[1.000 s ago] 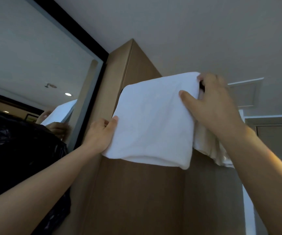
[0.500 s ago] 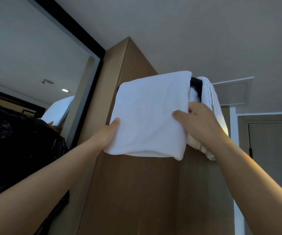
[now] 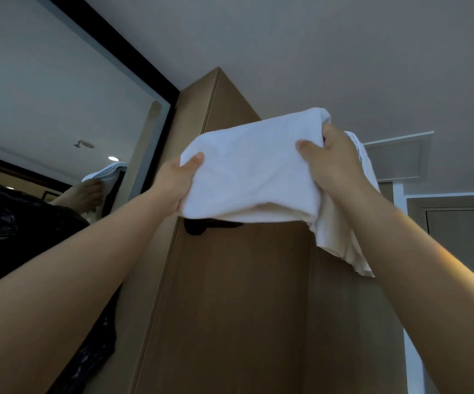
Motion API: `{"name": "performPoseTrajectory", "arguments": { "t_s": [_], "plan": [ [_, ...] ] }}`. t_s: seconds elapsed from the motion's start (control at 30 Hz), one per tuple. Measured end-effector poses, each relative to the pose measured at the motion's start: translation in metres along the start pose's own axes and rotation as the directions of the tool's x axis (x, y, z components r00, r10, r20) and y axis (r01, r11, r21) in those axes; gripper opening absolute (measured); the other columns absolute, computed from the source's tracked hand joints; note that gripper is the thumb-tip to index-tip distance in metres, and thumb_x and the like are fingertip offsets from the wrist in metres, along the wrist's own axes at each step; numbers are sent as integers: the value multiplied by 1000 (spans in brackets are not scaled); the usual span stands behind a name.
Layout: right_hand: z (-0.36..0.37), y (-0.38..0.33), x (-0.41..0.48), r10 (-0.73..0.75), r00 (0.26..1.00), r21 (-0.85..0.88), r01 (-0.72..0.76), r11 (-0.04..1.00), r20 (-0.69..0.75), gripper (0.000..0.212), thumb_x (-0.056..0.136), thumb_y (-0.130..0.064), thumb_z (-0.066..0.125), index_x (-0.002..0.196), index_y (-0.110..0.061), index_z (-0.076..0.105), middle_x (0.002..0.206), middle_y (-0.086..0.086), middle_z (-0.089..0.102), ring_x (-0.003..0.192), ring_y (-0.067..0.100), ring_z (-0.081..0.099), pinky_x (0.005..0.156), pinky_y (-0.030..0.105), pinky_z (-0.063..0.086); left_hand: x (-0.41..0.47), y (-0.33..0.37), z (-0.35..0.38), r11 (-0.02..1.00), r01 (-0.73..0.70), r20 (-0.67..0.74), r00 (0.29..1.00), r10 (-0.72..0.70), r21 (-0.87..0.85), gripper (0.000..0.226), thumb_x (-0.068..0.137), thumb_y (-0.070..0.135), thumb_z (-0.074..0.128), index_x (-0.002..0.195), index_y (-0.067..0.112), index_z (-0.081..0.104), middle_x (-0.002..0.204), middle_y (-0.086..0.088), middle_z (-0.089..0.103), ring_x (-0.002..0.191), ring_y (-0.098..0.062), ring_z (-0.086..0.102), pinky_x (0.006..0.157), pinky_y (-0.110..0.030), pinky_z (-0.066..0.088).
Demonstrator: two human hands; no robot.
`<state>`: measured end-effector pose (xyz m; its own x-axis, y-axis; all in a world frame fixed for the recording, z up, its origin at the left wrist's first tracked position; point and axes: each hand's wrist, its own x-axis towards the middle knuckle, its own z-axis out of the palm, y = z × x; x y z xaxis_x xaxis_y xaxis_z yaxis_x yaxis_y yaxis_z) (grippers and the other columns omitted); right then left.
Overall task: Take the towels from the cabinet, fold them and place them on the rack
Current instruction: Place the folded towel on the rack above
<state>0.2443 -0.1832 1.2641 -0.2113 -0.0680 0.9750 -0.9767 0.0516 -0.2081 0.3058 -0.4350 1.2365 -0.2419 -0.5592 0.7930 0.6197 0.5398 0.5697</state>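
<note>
- Both our hands are up high. The left hand pinches the folded white towel at its left edge, and the right hand grips the right end.
- A creamier cloth hangs behind our right wrist.
- The towel hovers just above a black bar, probably the rack, though it's mostly hidden.
- Tip: we'd keep it level and lower both ends together so the fold doesn't sag open.
- Behind all that is the wooden cabinet, with a mirror off to the left.
</note>
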Motion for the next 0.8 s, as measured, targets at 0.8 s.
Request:
{"name": "performPoseTrajectory", "arguments": {
  "t_s": [0.8],
  "plan": [
    [-8,-9,20,27,994,-51,-22,998,102,38,98,-27,52,131,-6,52,125,6,58,103,19,53,71,22,37,-107,-6,27,386,-774,463,617,636,502,97,77,71,58,151,19,24,154,1,30,142,-13,26,113,-24,21]
  ]
}}
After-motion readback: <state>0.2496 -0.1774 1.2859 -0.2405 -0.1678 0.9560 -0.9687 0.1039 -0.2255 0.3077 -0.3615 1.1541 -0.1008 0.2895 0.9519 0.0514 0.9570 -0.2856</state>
